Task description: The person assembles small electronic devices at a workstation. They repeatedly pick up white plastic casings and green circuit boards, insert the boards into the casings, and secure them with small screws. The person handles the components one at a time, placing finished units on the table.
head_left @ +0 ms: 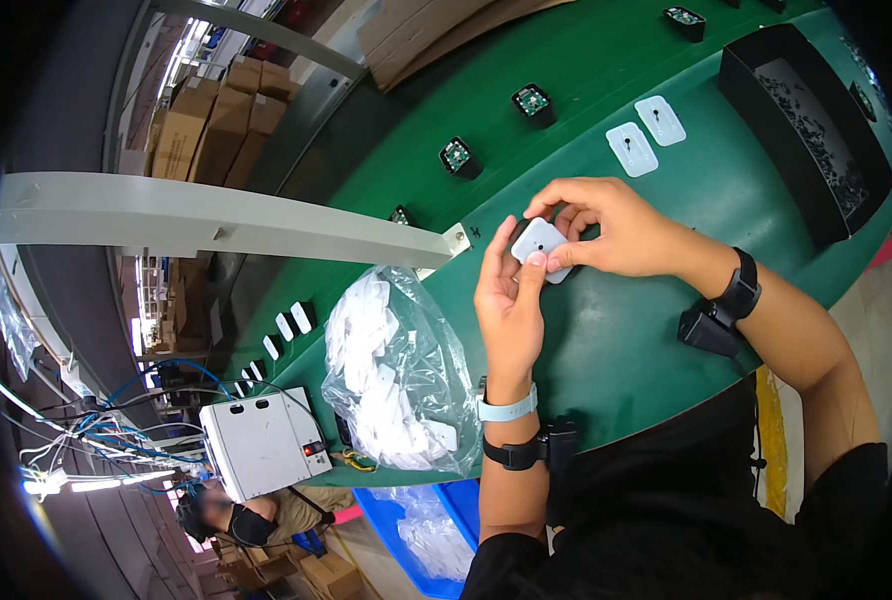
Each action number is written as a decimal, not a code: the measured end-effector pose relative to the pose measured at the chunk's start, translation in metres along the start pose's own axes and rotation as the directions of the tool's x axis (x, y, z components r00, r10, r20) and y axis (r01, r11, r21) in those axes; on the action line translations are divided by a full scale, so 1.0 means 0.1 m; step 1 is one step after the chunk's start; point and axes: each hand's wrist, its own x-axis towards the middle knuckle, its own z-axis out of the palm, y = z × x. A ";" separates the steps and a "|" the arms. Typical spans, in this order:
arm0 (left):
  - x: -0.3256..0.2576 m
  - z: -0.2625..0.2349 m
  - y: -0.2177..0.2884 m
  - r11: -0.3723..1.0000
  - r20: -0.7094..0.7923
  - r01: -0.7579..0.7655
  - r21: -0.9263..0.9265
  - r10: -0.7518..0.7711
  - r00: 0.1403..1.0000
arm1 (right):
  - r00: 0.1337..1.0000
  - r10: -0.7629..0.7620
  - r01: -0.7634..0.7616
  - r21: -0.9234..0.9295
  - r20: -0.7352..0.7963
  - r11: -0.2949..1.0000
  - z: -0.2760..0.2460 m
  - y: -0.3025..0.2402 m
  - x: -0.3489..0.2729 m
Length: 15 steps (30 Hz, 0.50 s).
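Green worktable (616, 350), clear bag (434, 345) of white parts (361, 325) near, likely for reach
Left hand (511, 312) and right hand (628, 235), both half-curled, grip a white-faced piece (540, 238) over the table, thumbs on its face, apparently steadying it.

Part (539, 237) btwn L hand (511, 305) & R hand (621, 230), over tbl (616, 350); bag (431, 350) on tbl, L of hands; 2 covers (631, 155) ahead of R hand; box (781, 160) R of covers

Upper left: stacked cartons (184, 130). Centre left: 1 white beam (216, 217). Lower left: cables (116, 435) beside 1 white case (256, 445). Bottom: 1 blue bin (460, 502).
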 end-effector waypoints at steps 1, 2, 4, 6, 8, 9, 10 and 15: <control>0.00 0.00 0.00 1.000 0.011 -0.003 -0.006 0.003 1.000 | 1.000 -0.020 0.020 0.005 0.008 1.000 0.00 0.01 0.00; -0.01 0.01 -0.01 1.000 0.023 -0.006 -0.013 0.006 1.000 | 0.999 -0.040 0.039 0.010 0.017 0.999 0.00 0.04 0.00; -0.02 0.03 0.00 0.999 0.020 -0.006 -0.033 0.006 1.000 | 0.997 -0.073 0.073 0.004 0.015 0.997 0.00 0.05 -0.01; -0.01 0.08 0.00 0.998 0.000 0.000 -0.065 0.000 1.000 | 0.995 -0.098 0.098 -0.025 -0.010 0.995 -0.02 0.04 -0.02; 0.02 0.03 -0.08 0.997 -0.021 -0.067 0.034 0.067 0.998 | 0.997 -0.070 0.069 -0.032 -0.018 0.997 -0.04 0.03 -0.03; 0.03 0.02 -0.11 0.992 -0.026 -0.096 0.085 0.099 0.995 | 0.998 -0.053 0.052 -0.035 -0.024 0.998 -0.05 0.02 -0.05; 0.01 0.02 -0.12 0.995 -0.030 -0.082 0.064 0.084 0.996 | 0.999 -0.036 0.036 -0.044 -0.012 0.998 -0.05 0.02 -0.06; -0.04 -0.01 -0.09 0.993 -0.061 -0.081 -0.080 0.077 0.995 | 0.999 -0.037 0.039 -0.102 0.027 0.994 0.05 -0.02 -0.05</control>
